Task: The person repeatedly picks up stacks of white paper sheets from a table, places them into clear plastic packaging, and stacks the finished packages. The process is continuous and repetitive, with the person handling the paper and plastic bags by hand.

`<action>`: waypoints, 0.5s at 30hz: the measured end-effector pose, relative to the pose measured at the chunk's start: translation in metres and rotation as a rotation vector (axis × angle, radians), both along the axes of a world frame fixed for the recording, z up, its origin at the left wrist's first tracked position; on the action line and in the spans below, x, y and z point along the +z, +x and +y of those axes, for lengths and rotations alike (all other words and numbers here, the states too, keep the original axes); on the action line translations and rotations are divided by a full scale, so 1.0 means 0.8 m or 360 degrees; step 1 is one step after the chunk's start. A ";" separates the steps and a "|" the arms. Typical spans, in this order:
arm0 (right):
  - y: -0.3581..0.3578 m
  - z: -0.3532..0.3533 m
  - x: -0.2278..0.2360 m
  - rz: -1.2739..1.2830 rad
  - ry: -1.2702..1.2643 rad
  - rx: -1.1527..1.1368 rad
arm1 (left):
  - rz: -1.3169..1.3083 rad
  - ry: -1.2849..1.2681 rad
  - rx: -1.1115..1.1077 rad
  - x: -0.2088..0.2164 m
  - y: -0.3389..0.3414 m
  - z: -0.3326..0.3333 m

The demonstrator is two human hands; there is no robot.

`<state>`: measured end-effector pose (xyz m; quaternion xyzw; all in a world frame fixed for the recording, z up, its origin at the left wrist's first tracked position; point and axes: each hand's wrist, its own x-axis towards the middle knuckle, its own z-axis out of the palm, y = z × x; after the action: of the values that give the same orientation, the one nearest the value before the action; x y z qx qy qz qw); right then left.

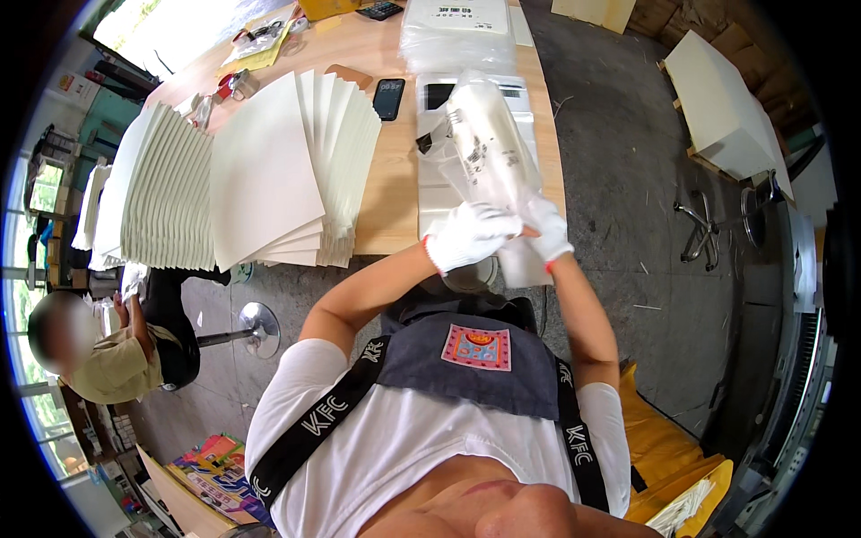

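Note:
A clear plastic bag (484, 143) with dark print is lifted above the near right part of the table, and something white shows through it. At the bag's near end is my left hand (473, 236), in a white knitted glove, its fingers closed on the plastic. My right hand (549, 231), gloved the same way, grips the bag's near right side, and loose film hangs below it. The two hands almost touch. Under the bag lies a white device like a weighing scale (432, 193) with a dark display, partly covered by the bag.
Fanned stacks of white sheets (269, 170) cover the table's left half. A phone (388, 99) lies beside them. Bagged packs (457, 36) are piled at the far edge. A person (117, 350) sits at left. A swivel chair base (704, 233) and a white-topped pallet stack (726, 108) stand right.

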<state>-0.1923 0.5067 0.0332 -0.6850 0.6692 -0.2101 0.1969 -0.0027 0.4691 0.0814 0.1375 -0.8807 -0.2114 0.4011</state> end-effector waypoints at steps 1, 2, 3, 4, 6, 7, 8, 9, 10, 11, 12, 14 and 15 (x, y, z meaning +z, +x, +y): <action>0.020 -0.001 -0.001 -0.0082 -0.0178 -0.0054 | -0.0009 0.0001 0.0002 0.001 -0.015 0.004; 0.029 0.000 0.001 0.0077 -0.0118 -0.0032 | -0.0022 0.0002 -0.0011 0.009 -0.031 0.008; 0.039 0.001 0.006 0.0235 -0.0055 0.0003 | -0.0036 0.0005 -0.0011 0.014 -0.037 0.013; 0.047 0.003 0.013 0.0393 0.0008 0.0036 | -0.0126 0.0031 -0.0005 0.015 -0.035 0.017; 0.058 0.007 0.028 0.0711 0.0125 0.0088 | -0.0170 0.0418 0.0187 0.012 -0.025 0.008; 0.060 0.011 0.033 0.0869 0.0184 0.0114 | -0.0192 0.0612 0.0283 0.006 -0.018 0.001; 0.065 0.017 0.035 0.1023 0.0238 0.0151 | -0.0069 0.1210 0.0286 -0.020 -0.004 -0.018; 0.069 0.039 0.033 0.0610 -0.0120 0.0091 | -0.0025 0.1294 0.0403 -0.036 0.009 -0.032; 0.061 0.053 0.011 0.0325 -0.0174 0.0045 | -0.0172 0.1050 0.0465 -0.043 0.019 -0.031; 0.049 0.060 -0.018 0.0042 -0.0229 -0.0009 | -0.0316 0.0798 0.0518 -0.048 0.024 -0.029; 0.042 0.054 -0.038 0.0242 -0.0390 -0.0153 | -0.0317 0.0650 0.0440 -0.058 0.026 -0.019; 0.029 0.028 -0.070 0.0642 -0.0699 -0.0452 | -0.0317 0.0375 0.0337 -0.070 0.026 0.016; 0.016 0.016 -0.085 0.0550 -0.0312 -0.0504 | -0.0250 0.0169 0.0248 -0.082 0.026 0.028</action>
<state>-0.1793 0.5197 -0.0346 -0.6131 0.7684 -0.1821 -0.0231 0.0182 0.4918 0.0155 0.2427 -0.8835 -0.2144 0.3384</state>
